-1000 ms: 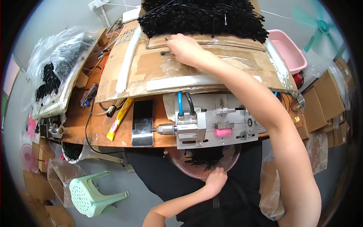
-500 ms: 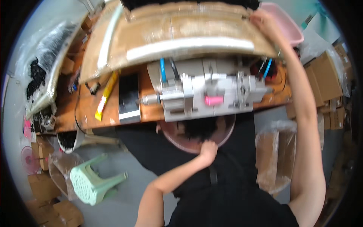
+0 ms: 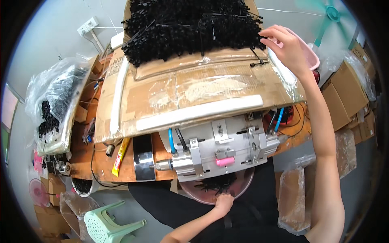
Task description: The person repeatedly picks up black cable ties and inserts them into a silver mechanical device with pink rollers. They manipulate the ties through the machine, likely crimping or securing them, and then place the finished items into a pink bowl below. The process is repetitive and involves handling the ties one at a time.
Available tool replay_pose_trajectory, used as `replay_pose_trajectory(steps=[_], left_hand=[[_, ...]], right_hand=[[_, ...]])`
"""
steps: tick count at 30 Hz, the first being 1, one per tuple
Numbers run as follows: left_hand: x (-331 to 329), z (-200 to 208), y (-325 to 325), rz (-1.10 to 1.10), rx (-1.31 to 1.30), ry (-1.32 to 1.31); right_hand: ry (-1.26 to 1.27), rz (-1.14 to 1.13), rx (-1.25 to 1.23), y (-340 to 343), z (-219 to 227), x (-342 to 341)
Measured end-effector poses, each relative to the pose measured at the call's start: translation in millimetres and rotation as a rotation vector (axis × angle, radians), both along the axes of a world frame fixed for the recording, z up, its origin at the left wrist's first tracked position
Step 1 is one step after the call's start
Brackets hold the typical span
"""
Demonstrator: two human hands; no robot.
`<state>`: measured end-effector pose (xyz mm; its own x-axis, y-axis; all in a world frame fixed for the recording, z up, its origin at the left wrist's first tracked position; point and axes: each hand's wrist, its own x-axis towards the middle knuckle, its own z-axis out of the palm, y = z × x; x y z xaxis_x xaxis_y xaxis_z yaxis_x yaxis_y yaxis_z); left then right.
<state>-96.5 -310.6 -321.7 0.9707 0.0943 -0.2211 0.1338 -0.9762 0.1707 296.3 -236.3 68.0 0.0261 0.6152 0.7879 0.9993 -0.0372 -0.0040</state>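
Observation:
A large heap of thin black plastic pieces rests on a cardboard sheet at the far side of the bench. At the heap's right edge is my right hand, its thumb and fingers curved and apart; I see nothing held between them. My left hand is closed at the near rim of a pink basin; what its fingers hold is hidden. More black pieces lie in the basin. Above the basin, a metal fixture with a pink cylindrical part sits at the bench edge.
Left on the wooden bench are a yellow tube and a dark flat box. A green stool stands on the floor at left. Cardboard boxes are stacked at right, below a turning green fan.
The view has tilted up, bringing the black heap into sight. My right hand remains by the heap's right edge, and my left hand stays closed at the basin's near rim.

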Motion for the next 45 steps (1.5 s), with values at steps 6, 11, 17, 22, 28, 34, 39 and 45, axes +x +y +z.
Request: replay_pose_trajectory(steps=[6, 11, 17, 22, 28, 34, 39, 45], left_hand=[[4, 3, 3, -0.044, -0.038, 0.015], [6, 8, 5, -0.059, -0.059, 0.039], [13, 29, 13, -0.059, -0.092, 0.148], [12, 30, 18, -0.065, -0.144, 0.173], [9, 21, 21, -0.08, -0.201, 0.116], [11, 11, 24, -0.077, -0.275, 0.109], [14, 14, 28, -0.081, -0.319, 0.133], [17, 23, 36, -0.092, -0.363, 0.207]], right_hand=[[-0.188, 0.007, -0.113, 67, 28, -2], [-0.334, 0.029, -0.312, 125, 18, 12], [-0.225, 0.195, -0.299, 162, 26, -13], [-0.201, 0.221, -0.473, 199, 59, -46], [-0.335, 0.097, -0.855, 235, 97, -72], [-0.5, -0.047, -0.858, 283, 83, -60], [-0.579, 0.004, -0.934, 309, 69, -59], [-0.452, 0.063, -0.955, 324, 64, -53]])
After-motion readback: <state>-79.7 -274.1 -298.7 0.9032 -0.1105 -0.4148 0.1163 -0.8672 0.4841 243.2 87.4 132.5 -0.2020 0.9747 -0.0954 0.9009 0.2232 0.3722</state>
